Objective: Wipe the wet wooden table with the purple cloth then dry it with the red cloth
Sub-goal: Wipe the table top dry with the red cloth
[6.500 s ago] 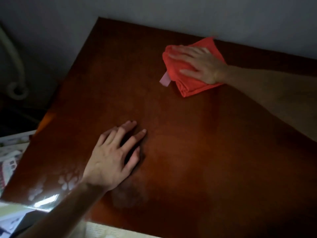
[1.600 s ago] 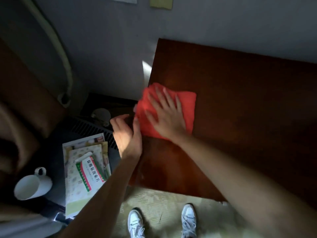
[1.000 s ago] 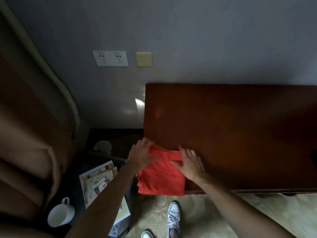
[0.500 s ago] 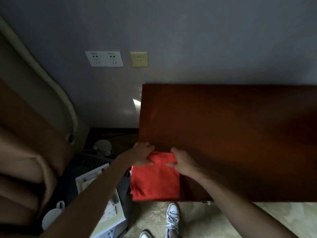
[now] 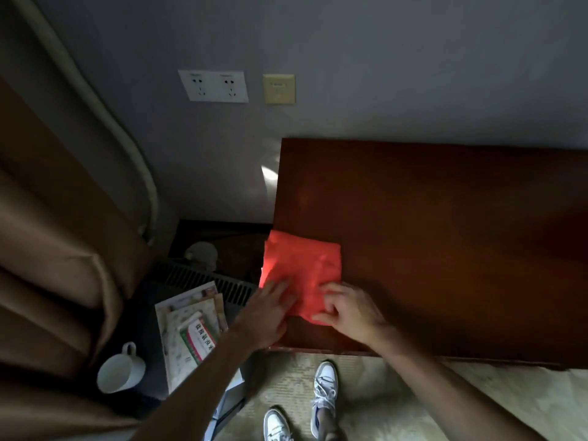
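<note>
The folded red cloth (image 5: 302, 270) lies flat on the near left corner of the dark wooden table (image 5: 445, 233), its left edge reaching the table's side. My left hand (image 5: 267, 313) rests with straight fingers on the cloth's near left part. Curled fingers of my right hand (image 5: 346, 308) pinch the near right corner of the cloth. No purple cloth is in view.
Left of the table, lower down, stand a white mug (image 5: 119, 372) and a stack of printed papers with a box (image 5: 191, 332). A brown curtain (image 5: 54, 249) hangs at the left. Wall sockets (image 5: 213, 86) sit above. My white shoes (image 5: 323, 389) stand on the carpet.
The cloth hung over the table's near edge half a second ago; now it lies spread on the tabletop, farther from me. Both hands moved to its near edge.
</note>
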{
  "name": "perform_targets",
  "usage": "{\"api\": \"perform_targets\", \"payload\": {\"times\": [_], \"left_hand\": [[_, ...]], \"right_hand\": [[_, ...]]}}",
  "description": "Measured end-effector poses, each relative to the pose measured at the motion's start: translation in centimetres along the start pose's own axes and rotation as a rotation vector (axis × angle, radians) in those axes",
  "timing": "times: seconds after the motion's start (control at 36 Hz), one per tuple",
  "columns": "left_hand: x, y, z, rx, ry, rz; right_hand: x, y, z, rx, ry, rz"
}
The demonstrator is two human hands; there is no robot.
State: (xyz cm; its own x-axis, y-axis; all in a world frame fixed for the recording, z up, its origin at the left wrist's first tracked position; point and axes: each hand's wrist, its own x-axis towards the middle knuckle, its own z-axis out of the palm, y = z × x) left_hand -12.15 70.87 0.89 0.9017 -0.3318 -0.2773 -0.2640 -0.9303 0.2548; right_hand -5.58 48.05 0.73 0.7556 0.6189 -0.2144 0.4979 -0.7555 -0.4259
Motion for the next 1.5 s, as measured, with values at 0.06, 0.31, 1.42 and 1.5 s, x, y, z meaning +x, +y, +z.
{"api": "perform_targets", "payload": {"times": [0.06, 0.31, 1.42, 1.5], "left_hand": [[-1.7, -0.3, 1.1, -0.103, 0.048, 0.022], [-3.1, -5.2, 1.6, -0.427, 0.339, -0.232], [13.1, -5.9, 1.9, -0.404, 0.675, -0.392], [14.4, -5.3, 2.4, -0.39, 0.62, -0.343]], "right_hand": [[-1.1, -0.1, 1.5, -0.071, 0.15, -0.036], [7.5, -1.6, 4.4, -0.162, 0.347, -0.089], [30.6, 8.8, -4.6, -0.411, 0.069, -0.542], [34.1, 10.1, -6.2, -0.406, 0.091, -0.551]]}}
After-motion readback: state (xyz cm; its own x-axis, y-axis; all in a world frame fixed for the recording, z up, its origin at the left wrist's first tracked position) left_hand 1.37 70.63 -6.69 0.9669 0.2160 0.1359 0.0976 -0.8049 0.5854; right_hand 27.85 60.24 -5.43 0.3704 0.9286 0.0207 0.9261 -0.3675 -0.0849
